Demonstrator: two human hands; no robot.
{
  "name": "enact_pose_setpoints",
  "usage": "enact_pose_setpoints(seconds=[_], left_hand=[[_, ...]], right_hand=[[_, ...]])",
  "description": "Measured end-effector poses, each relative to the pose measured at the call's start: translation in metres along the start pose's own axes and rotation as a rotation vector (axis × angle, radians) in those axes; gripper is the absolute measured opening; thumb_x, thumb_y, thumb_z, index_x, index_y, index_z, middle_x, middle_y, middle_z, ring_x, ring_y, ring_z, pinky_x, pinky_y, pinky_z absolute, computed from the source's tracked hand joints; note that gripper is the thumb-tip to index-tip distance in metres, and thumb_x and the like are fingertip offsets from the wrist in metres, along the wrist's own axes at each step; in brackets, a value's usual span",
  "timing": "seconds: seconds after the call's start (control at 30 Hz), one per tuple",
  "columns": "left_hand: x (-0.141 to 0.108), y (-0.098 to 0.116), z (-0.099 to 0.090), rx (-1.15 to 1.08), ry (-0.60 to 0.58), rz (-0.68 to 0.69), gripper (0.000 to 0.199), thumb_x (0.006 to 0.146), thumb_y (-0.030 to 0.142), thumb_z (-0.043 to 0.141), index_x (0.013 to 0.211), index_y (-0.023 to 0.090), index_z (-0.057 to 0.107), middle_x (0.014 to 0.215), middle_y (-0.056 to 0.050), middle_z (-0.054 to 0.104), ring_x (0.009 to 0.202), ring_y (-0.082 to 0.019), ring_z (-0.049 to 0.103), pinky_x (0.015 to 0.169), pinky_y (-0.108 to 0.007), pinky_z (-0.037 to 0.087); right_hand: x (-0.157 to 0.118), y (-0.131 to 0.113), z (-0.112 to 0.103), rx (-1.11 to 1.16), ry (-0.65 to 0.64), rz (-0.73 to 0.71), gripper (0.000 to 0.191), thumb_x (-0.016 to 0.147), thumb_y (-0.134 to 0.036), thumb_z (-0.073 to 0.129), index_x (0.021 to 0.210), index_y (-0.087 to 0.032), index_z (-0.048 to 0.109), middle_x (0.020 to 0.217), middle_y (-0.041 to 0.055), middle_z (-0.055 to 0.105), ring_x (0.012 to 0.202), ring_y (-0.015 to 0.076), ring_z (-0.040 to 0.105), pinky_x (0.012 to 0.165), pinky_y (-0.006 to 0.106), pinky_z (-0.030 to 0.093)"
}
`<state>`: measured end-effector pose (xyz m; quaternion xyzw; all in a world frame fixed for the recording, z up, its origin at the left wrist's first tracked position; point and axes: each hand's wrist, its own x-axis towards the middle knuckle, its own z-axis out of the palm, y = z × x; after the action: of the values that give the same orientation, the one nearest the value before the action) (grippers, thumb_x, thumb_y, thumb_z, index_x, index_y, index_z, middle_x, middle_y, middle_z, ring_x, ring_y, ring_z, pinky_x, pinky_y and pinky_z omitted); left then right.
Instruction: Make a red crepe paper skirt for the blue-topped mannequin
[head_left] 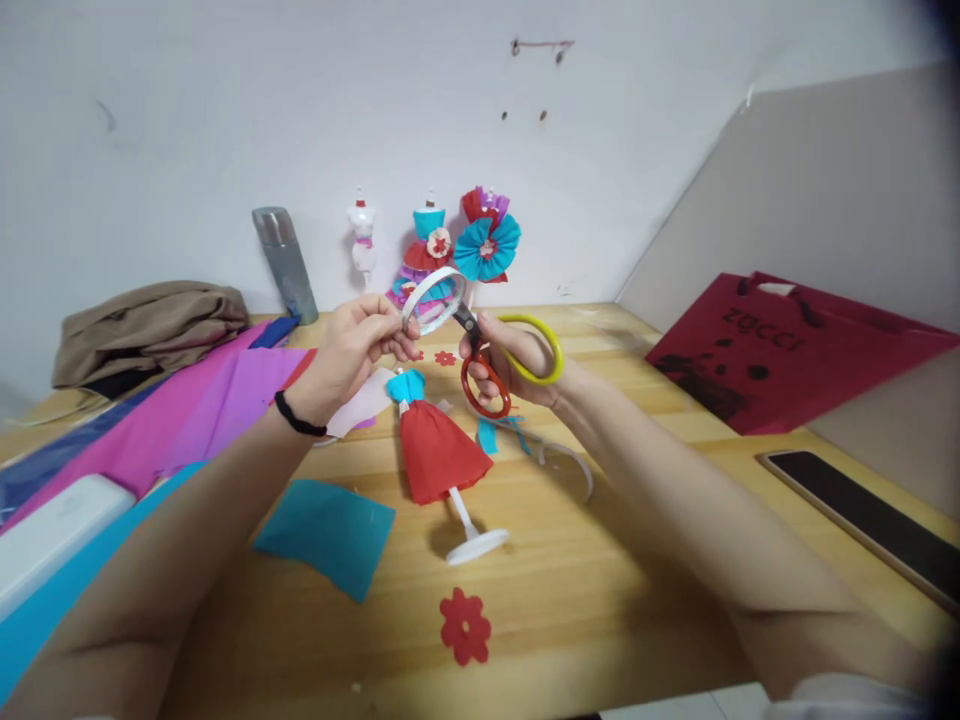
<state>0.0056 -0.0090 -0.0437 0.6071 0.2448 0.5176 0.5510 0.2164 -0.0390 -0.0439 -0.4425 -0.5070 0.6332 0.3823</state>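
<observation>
From the left edge, where coloured sheets (232,400) crowd the table (600,570), I see the left hand (364,343) pinching a white tape roll (412,303), a hollow, tilted ring just above the frame's middle. Beside it, the right hand (517,352) curls around scissors (470,322) with yellow and red loops, blades touching or nearly touching the ring; beyond, wood stretches to the phone (862,520) at lower right.

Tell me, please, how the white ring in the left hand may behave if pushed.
The white ring, pinched by the left hand, is probably light: its wall looks thin and its middle is open. Being round, it may roll if stood on edge.
</observation>
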Motion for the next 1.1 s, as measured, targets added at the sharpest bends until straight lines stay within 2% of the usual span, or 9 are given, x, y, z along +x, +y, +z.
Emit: enact_pose_setpoints(seconds=[0.27,0.37,0.5,0.63,0.73,0.8,0.87,0.93,1.1], left_hand=[[0.004,-0.022,0.024,-0.042,-0.061,-0.154,0.015,0.068,0.022,0.069,0.065,0.013,0.057,0.066,-0.005,0.069,0.052,-0.010,0.064,0.050,-0.019,0.049],[0.003,-0.024,0.025,-0.047,-0.068,-0.182,0.016,0.068,0.022,0.070,0.065,0.014,0.057,0.068,-0.006,0.070,0.053,-0.010,0.064,0.050,-0.019,0.049],[0.004,-0.021,0.020,-0.025,-0.071,-0.187,0.016,0.068,0.022,0.071,0.065,0.014,0.057,0.069,-0.006,0.070,0.054,-0.011,0.065,0.052,-0.021,0.051],[0.005,-0.015,0.015,0.051,-0.059,-0.163,0.015,0.070,0.022,0.069,0.064,0.014,0.059,0.065,-0.006,0.070,0.054,-0.012,0.065,0.052,-0.020,0.050],[0.003,-0.011,0.013,0.113,-0.076,-0.145,0.015,0.073,0.024,0.068,0.065,0.013,0.062,0.064,-0.006,0.070,0.054,-0.011,0.065,0.052,-0.019,0.050],[0.002,-0.008,0.013,0.129,-0.091,-0.144,0.014,0.073,0.024,0.068,0.065,0.014,0.062,0.064,-0.006,0.071,0.054,-0.012,0.065,0.052,-0.020,0.049],[0.000,-0.005,0.013,0.125,-0.112,-0.146,0.013,0.072,0.023,0.068,0.066,0.014,0.061,0.065,-0.006,0.071,0.055,-0.013,0.066,0.052,-0.020,0.048],[-0.001,-0.002,0.013,0.128,-0.136,-0.154,0.012,0.072,0.023,0.068,0.066,0.014,0.061,0.064,-0.006,0.071,0.054,-0.013,0.065,0.052,-0.020,0.048],[-0.003,0.002,0.012,0.148,-0.168,-0.182,0.014,0.074,0.023,0.068,0.066,0.013,0.063,0.064,-0.008,0.071,0.053,-0.012,0.064,0.053,-0.020,0.050]], right_hand=[[-0.031,0.033,-0.014,0.031,0.206,0.098,0.052,0.083,-0.069,0.062,0.074,-0.019,0.052,0.041,-0.0075,0.042,0.029,0.0079,0.036,0.032,0.022,0.040],[-0.036,0.043,-0.022,0.047,0.239,0.079,0.054,0.078,-0.071,0.066,0.073,-0.019,0.053,0.039,-0.0086,0.039,0.029,0.0071,0.034,0.031,0.021,0.036],[-0.040,0.055,-0.029,0.068,0.240,0.011,0.058,0.066,-0.072,0.075,0.074,-0.019,0.053,0.043,-0.0066,0.046,0.032,0.0086,0.041,0.030,0.020,0.031],[-0.039,0.059,-0.028,0.098,0.308,-0.172,0.057,0.058,-0.059,0.086,0.082,-0.021,0.052,0.056,-0.0031,0.060,0.045,0.0131,0.057,0.042,0.024,0.046],[-0.032,0.048,-0.032,0.043,0.435,-0.404,0.050,0.064,-0.044,0.086,0.095,-0.024,0.053,0.079,0.0014,0.070,0.062,0.0175,0.065,0.057,0.032,0.054],[-0.025,0.035,-0.036,-0.085,0.503,-0.560,0.046,0.062,-0.034,0.086,0.094,-0.026,0.053,0.097,0.0027,0.070,0.072,0.0175,0.064,0.067,0.035,0.055],[-0.018,0.021,-0.040,-0.222,0.463,-0.645,0.044,0.060,-0.028,0.086,0.090,-0.025,0.054,0.099,0.0026,0.069,0.084,0.0190,0.063,0.074,0.035,0.054],[-0.011,0.012,-0.041,-0.273,0.356,-0.649,0.043,0.061,-0.029,0.085,0.090,-0.025,0.053,0.102,0.0029,0.069,0.088,0.0196,0.062,0.075,0.034,0.052],[0.006,0.007,-0.034,-0.249,0.202,-0.661,0.043,0.063,-0.030,0.085,0.091,-0.024,0.054,0.088,-0.0004,0.064,0.078,0.0172,0.062,0.068,0.031,0.050]])
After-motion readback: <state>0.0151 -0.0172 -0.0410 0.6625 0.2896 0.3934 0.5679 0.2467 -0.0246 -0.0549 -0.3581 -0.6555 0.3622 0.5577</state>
